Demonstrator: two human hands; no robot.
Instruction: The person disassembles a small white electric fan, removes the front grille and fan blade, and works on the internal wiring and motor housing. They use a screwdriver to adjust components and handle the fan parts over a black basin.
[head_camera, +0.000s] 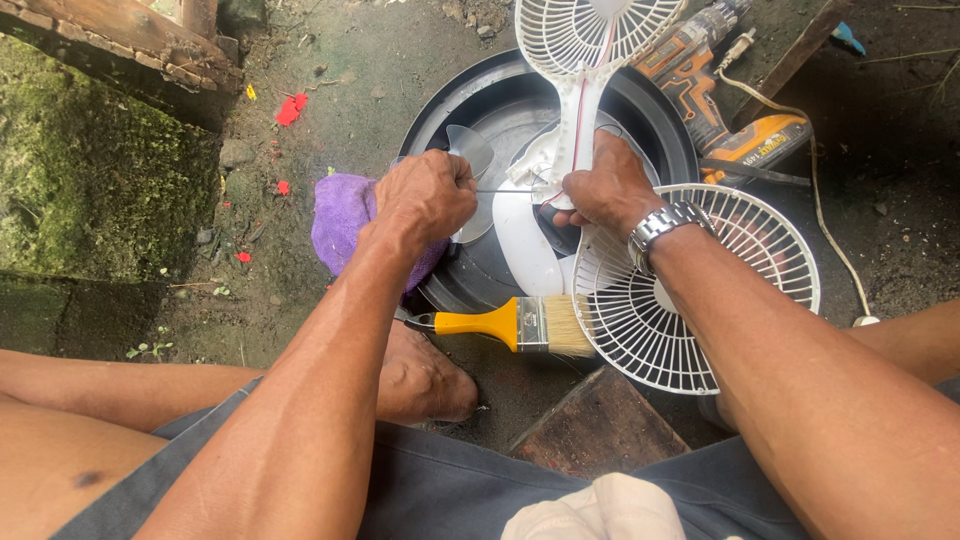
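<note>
Over the black round tub (640, 110) at the centre of the ground lies the dismantled white fan body (525, 235), its neck running to the far side, where one white grille (590, 30) lies. I judge that plastic shell light but awkward, stiff yet easy to crack, with thin wires along the neck, so the thick motor housing looks the safest place to hold it.

At right, a second white fan guard (690, 300) leans on the tub's near-right rim, light and springy by the look of its thin ribs.

From the near left my left arm reaches in, elbow bent, and the left hand (425, 200) is curled closed around the handle of a thin screwdriver (505, 191), its shaft pointing right and level toward the housing. My right arm comes in from the near right, a metal watch (665, 222) at the wrist; the right hand (605, 185) presses down on the fan body, fingers wrapped over it and steadying it.

Near the tub's front lies a yellow-handled paintbrush (515, 325), touching the guard. A purple cloth (345, 215) sits under my left wrist, and an orange cordless drill (715, 100) lies far right.
</note>
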